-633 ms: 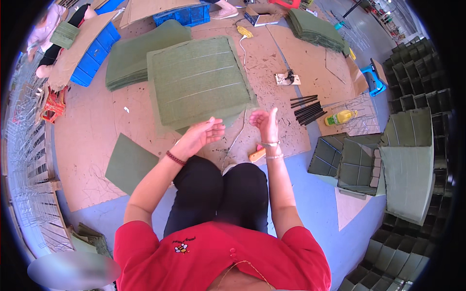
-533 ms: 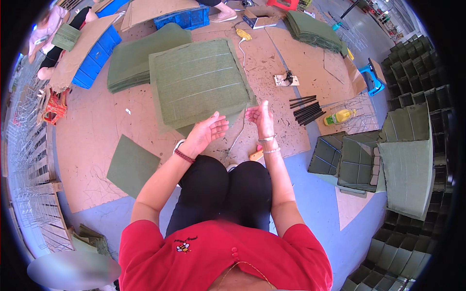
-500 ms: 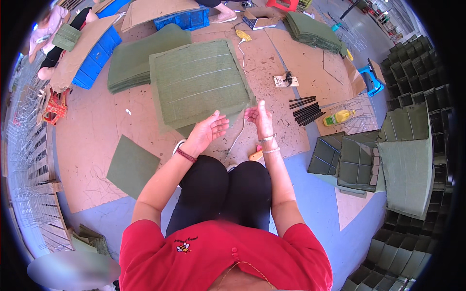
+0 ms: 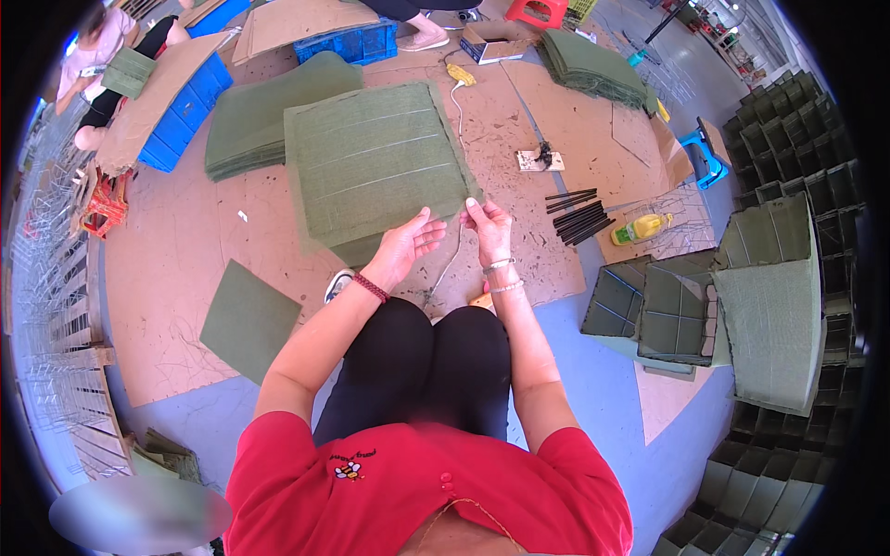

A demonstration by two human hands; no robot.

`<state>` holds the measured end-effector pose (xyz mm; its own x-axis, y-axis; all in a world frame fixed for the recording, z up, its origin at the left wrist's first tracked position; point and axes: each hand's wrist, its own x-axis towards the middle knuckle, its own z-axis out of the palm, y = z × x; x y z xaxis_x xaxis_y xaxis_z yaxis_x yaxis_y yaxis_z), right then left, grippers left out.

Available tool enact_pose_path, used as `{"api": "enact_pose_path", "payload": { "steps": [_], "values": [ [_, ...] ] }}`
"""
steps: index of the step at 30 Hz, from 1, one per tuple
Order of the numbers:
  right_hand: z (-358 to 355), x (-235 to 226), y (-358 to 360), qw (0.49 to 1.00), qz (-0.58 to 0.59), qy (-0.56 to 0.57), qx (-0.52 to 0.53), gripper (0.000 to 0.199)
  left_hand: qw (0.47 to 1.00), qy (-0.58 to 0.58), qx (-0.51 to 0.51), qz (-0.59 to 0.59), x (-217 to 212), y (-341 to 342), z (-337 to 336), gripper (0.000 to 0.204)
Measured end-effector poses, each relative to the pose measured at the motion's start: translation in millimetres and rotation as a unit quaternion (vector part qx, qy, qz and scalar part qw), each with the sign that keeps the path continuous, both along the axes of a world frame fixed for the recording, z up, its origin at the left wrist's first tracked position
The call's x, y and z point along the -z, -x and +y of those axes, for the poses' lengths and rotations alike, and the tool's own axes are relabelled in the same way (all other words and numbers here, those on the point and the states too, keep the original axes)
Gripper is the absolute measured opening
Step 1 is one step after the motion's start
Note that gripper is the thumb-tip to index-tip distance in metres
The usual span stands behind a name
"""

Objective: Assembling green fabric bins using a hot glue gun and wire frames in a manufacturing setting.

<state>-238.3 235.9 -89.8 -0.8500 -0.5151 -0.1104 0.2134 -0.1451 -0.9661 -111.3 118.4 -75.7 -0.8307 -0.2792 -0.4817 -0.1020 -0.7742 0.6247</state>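
A large green felt sheet (image 4: 375, 162) with stitched lines lies on a pile of the same sheets, on brown cardboard on the floor in front of my knees. My left hand (image 4: 403, 248) rests palm up with its fingers spread, touching the sheet's near edge. My right hand (image 4: 489, 230) pinches the sheet's near right corner between thumb and fingers. A thin pale wire (image 4: 451, 264) trails on the cardboard between my hands.
A second pile of green sheets (image 4: 260, 120) lies to the left and a single sheet (image 4: 248, 320) by my left knee. Black rods (image 4: 579, 213), a yellow bottle (image 4: 640, 227) and folded green boxes (image 4: 649, 310) are to the right. Wire racks (image 4: 56, 315) line the left side.
Both hands have moved forward from open air above my knees to the sheet's near edge. My right hand has closed on the corner.
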Motion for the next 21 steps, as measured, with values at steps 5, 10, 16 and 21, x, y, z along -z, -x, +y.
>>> {"api": "enact_pose_path", "payload": {
  "steps": [5, 10, 16, 21],
  "values": [
    [3, 8, 0, 1.0, 0.015, -0.006, -0.01, 0.011, 0.999, 0.046, -0.001, -0.011, 7, 2, 2, 0.03],
    [1, 22, 1, 0.998, 0.061, 0.006, -0.021, 0.01, 0.994, 0.101, -0.003, -0.035, 15, 2, 4, 0.034],
    [-4, 35, 3, 0.992, 0.124, 0.033, -0.009, 0.009, 0.984, 0.171, 0.0, -0.049, 22, 4, 1, 0.038],
    [-7, 39, 2, 0.993, 0.111, 0.047, 0.01, 0.007, 0.98, 0.194, -0.008, -0.03, 29, 4, 2, 0.043]
  ]
}}
